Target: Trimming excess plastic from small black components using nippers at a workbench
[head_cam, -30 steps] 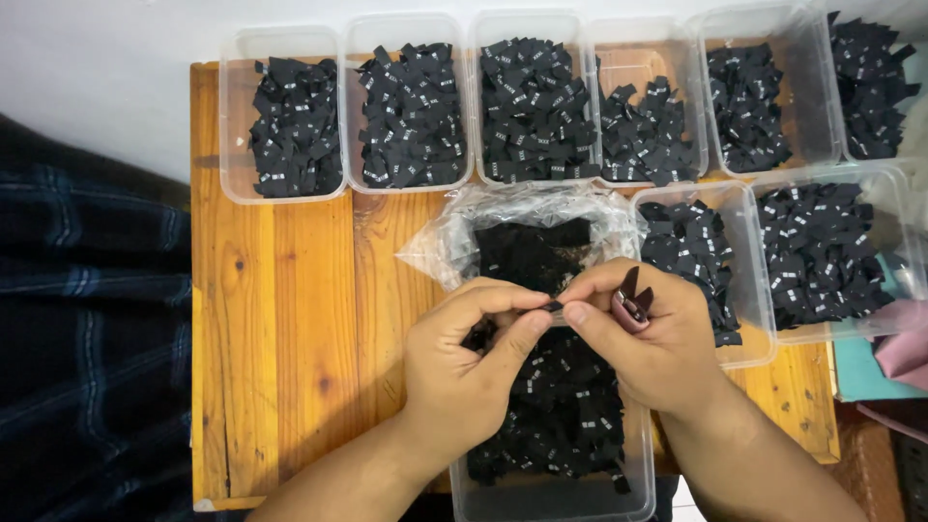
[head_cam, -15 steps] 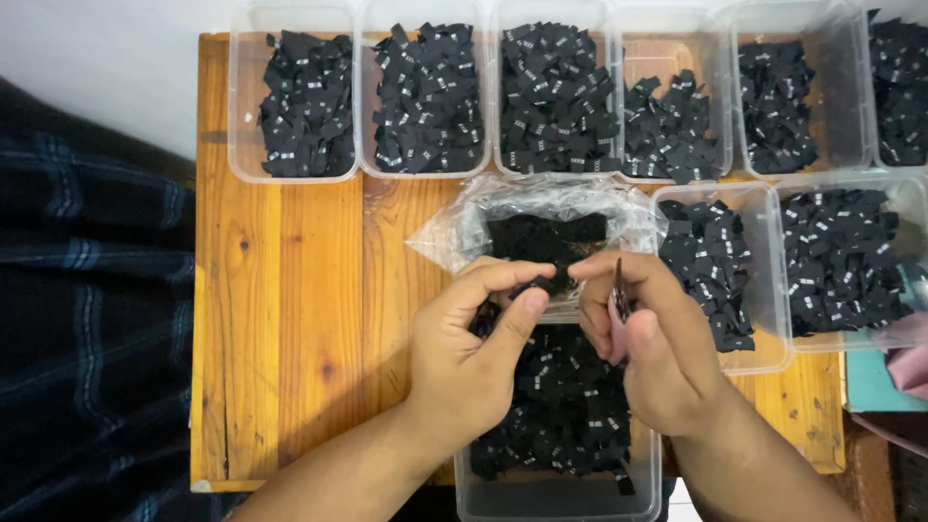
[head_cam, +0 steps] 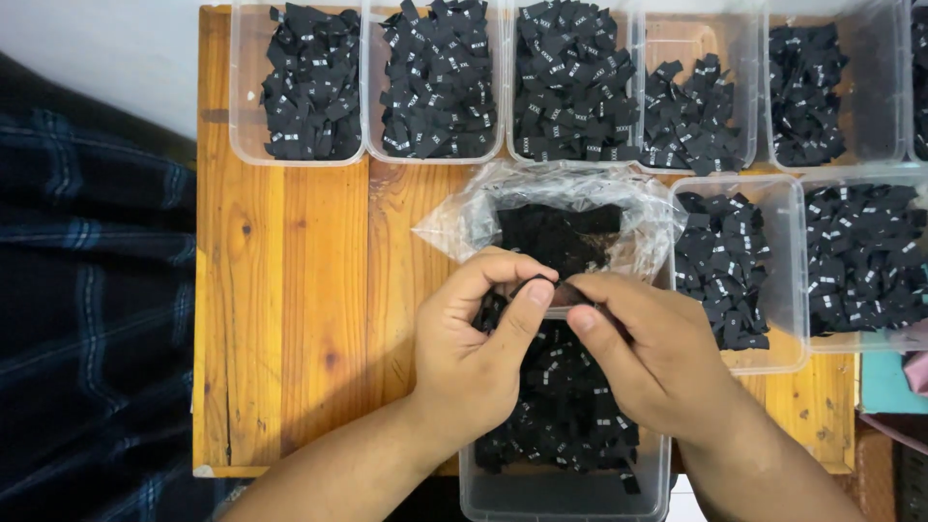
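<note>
Head view, looking straight down. Left hand [head_cam: 474, 358] and right hand [head_cam: 657, 362] brought together, both closed in a fingertip pinch on one small black label [head_cam: 553, 286], held between thumbs and forefingers of both. Label kept just above the far end of the clear bin [head_cam: 565, 503] that lies under both hands, full of the same black labels with small white print.

Step in hand, as a judgement: handling of a single label, taken apart from the heap and held up between the two hands. Next move, judging only from this grip: needs a fine and light pinch, so that only one label stays between the fingertips and no neighbour sticks to it.

Just beyond the fingertips, one crumpled clear plastic bag [head_cam: 464, 217] with a dark bundle inside, open toward the hands.

Count:
- hands: two, both on the label.
- label held: one.
- bin under the hands: one.
- side bins [head_cam: 788, 362] to the right of the right hand: two, both with labels.
- far bins [head_cam: 362, 155] in a row beyond the bag: five in full view, plus the edge of a sixth at the right border.
- plastic bag: one.
- loose labels in the bins: too many to count.

All standing on one wooden table [head_cam: 290, 290]. Dark checked cloth [head_cam: 87, 290] well to the left of the left hand.
</note>
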